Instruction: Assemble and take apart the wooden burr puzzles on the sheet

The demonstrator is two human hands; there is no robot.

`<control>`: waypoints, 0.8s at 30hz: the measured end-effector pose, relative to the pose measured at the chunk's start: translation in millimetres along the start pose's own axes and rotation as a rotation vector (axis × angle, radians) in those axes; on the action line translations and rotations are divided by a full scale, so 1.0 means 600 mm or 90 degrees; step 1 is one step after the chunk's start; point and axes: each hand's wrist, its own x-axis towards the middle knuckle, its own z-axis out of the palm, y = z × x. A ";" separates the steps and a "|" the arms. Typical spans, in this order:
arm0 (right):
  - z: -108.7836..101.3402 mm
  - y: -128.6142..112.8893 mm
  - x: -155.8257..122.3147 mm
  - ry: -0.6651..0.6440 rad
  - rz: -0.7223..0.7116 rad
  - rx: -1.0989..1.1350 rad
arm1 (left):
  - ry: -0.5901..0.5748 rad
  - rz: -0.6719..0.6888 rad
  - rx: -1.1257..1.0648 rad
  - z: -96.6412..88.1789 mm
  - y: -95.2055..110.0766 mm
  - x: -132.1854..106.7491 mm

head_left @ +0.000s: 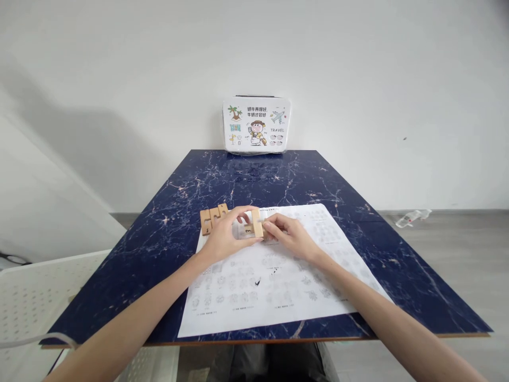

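Over the paper sheet, my left hand is curved with thumb and fingers gripping the two ends of a pale wooden block. A wooden part marked "3" shows to the left of the block's upright face; whether it belongs to the same block I cannot tell. My right hand is closed in a pinch against the block's right side. What lies between its fingertips is too small to name. Beside my left hand, several notched wooden blocks with dark markings stand together, partly hidden by that hand.
The sheet bears faint printed drawings and dark flecks. It lies on a blue marbled table. A white cartoon-printed case leans at the wall. White perforated plastic stands at the left; a clear plastic item lies on the floor.
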 end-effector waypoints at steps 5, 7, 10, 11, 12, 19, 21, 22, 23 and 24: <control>-0.001 0.004 0.004 0.000 0.023 0.016 | 0.036 0.097 0.065 0.001 0.003 -0.006; 0.000 0.009 0.005 -0.001 0.032 0.018 | 0.045 0.158 0.108 0.002 -0.001 -0.008; -0.001 0.019 0.009 0.016 0.056 0.020 | 0.075 0.228 0.162 0.001 -0.002 -0.008; -0.003 0.022 0.010 0.032 0.063 0.023 | 0.086 0.230 0.170 0.000 -0.002 -0.007; -0.006 0.024 0.012 0.053 0.069 0.025 | 0.092 0.223 0.175 -0.001 -0.002 -0.006; -0.027 0.044 0.019 0.145 0.089 -0.071 | -0.013 0.063 0.206 0.001 -0.015 0.002; -0.024 0.047 0.019 0.146 0.076 -0.113 | -0.067 0.052 0.220 0.005 -0.021 0.002; -0.020 0.048 0.019 0.147 0.067 -0.135 | -0.085 0.057 0.226 0.007 -0.024 0.002; -0.017 0.048 0.019 0.149 0.058 -0.156 | -0.095 0.063 0.230 0.008 -0.026 0.002; -0.013 0.048 0.019 0.152 0.050 -0.175 | -0.099 0.069 0.231 0.010 -0.027 0.002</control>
